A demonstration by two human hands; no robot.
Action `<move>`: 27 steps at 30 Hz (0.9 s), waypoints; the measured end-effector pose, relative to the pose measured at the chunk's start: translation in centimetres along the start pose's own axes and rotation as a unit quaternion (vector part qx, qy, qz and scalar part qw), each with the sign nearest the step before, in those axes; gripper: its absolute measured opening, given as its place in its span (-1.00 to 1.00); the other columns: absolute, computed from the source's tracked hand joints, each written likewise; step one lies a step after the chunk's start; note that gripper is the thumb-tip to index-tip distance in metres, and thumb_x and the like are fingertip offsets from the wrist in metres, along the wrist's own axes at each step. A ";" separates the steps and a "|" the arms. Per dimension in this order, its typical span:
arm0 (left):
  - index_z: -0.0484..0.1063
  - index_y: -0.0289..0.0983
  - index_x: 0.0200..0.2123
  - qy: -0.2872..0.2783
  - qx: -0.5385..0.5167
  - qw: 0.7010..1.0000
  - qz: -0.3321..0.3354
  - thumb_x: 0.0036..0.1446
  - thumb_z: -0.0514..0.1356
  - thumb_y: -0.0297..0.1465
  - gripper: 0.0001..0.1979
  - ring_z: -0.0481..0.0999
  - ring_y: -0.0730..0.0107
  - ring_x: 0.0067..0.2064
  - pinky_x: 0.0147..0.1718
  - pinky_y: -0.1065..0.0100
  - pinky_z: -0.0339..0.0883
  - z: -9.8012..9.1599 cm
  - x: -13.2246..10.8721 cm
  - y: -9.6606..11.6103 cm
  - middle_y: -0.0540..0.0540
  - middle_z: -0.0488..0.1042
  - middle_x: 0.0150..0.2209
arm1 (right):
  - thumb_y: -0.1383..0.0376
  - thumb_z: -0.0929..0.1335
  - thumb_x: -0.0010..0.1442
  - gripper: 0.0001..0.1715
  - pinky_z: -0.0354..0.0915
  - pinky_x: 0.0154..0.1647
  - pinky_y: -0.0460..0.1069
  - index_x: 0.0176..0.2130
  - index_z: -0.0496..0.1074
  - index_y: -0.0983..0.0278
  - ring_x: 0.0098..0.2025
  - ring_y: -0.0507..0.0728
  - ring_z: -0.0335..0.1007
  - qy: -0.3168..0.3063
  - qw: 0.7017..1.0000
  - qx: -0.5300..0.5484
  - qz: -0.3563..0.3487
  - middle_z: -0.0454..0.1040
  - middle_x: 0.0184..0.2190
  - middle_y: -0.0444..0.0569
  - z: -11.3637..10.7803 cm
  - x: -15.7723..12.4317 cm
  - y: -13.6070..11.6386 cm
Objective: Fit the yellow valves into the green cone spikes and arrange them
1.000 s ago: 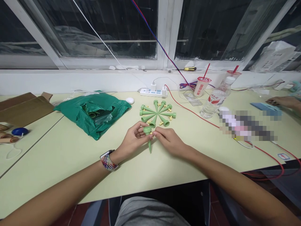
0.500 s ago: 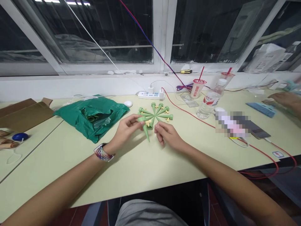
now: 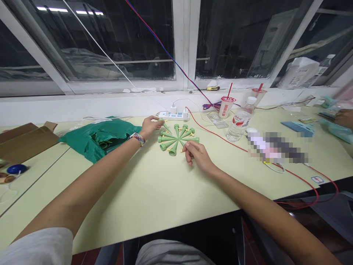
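Observation:
My left hand (image 3: pixel 150 126) pinches a green plant watering spike (image 3: pixel 164 126) with a yellow valve, its tip angled toward the middle of the ring. Several similar watering spikes (image 3: pixel 173 150) lie on the table like a wheel, with tips meeting at the centre and wide caps outward. Just right of this ring rests my right hand (image 3: pixel 199 156), its fingers curled and closed, with nothing visible in them. A small yellow valve shows beside its fingertips.
A torn green plastic bag (image 3: pixel 79 141) lies under my left forearm. Behind the spikes is a power strip (image 3: pixel 173 116). A water bottle (image 3: pixel 239 123), a cup with straw (image 3: pixel 226 106) and a red cable (image 3: pixel 212 133) are to the right. Another person's hand (image 3: pixel 344 118) is far right.
My left hand has carried the watering spike from the near side of the ring to its far left side. My right hand stays almost where it was. The view has shifted slightly.

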State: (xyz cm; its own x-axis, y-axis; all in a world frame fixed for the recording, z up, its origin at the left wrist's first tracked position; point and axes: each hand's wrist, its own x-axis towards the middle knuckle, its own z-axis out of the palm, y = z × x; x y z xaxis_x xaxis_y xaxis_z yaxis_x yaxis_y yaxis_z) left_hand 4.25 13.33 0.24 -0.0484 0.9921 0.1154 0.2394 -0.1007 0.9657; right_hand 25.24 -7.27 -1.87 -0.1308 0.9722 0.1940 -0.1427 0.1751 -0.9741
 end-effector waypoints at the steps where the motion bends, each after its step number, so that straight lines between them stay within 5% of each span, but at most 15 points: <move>1: 0.47 -0.31 -0.30 -0.002 0.012 1.000 -0.001 -0.09 0.51 -0.36 -0.66 0.60 0.33 -0.41 -0.31 0.32 0.53 0.2 0.1 -0.4 -0.10 0.60 -0.47 | -0.06 0.32 0.35 -0.54 0.20 -0.57 -0.10 -0.34 0.39 0.25 -0.65 -0.02 0.22 -0.004 1.000 0.000 -0.002 0.33 -0.65 -0.24 0.0 0.0 0.0; 9: 0.50 -0.24 -0.32 -0.011 0.133 0.991 0.012 -0.16 0.50 -0.18 -0.61 0.65 0.13 -0.31 -0.41 0.32 0.45 0.4 1.0 -2.4 -0.15 0.63 -0.45 | -0.04 0.30 0.38 -0.56 0.20 -0.53 -0.09 -0.32 0.40 0.25 -0.63 -0.01 0.23 -0.022 1.000 -0.011 -0.004 0.33 -0.64 -0.23 0.3 -0.4 -0.2; 16: 0.60 -0.22 -0.45 -0.009 0.235 0.971 0.041 -0.16 0.48 -0.12 -0.68 0.54 0.15 -0.42 -0.39 0.24 0.38 0.1 1.1 -2.6 -0.11 0.52 -0.57 | 0.02 0.29 0.39 -0.60 0.20 -0.53 -0.10 -0.32 0.41 0.26 -0.63 -0.01 0.23 -0.026 1.000 -0.007 0.000 0.33 -0.64 -0.24 0.3 -0.3 0.0; 27: 0.64 -0.21 -0.48 -0.032 0.214 0.974 0.065 -0.14 0.46 -0.17 -0.76 0.44 0.24 -0.48 -0.38 0.26 0.34 0.1 1.0 -2.4 -0.10 0.50 -0.59 | -0.01 0.31 0.36 -0.59 0.19 -0.54 -0.09 -0.32 0.41 0.25 -0.64 -0.01 0.24 -0.028 1.000 -0.007 0.012 0.33 -0.64 -0.24 0.3 -0.2 0.2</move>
State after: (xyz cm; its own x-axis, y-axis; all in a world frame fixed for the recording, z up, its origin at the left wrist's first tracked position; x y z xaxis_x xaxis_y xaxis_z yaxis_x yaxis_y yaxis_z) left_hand 3.71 14.59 -1.99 0.0657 0.9770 0.2027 0.6224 -0.1989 0.7570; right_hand 24.96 -7.46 -2.04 -0.1885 0.9661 0.1762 -0.1259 0.1542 -0.9800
